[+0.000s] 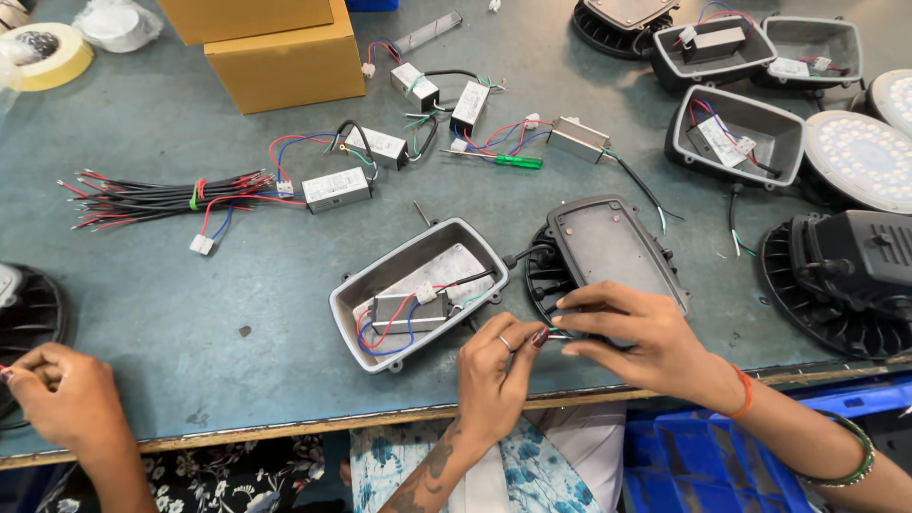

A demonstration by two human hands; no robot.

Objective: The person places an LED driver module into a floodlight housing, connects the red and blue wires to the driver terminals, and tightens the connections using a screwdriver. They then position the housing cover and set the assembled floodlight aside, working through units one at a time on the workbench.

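My left hand (496, 372), with a ring on one finger, and my right hand (642, 338) meet at the table's near edge. Between their fingertips they pinch thin wire ends (554, 332). These wires lie between an open grey housing (404, 258) and a black finned lamp body (543, 281). A small driver box with red, blue and white wires (408, 312) sits inside the housing. A flat dark cover plate (608, 242) lies on the lamp body, just beyond my right hand.
Another person's hand (66, 394) works at the near left beside a black finned part (28, 313). Further back lie a bundle of black and red wires (152, 198), several driver boxes (334, 189), a green screwdriver (508, 160), cardboard boxes (285, 57), more housings (736, 133) and round LED lamps (860, 157).
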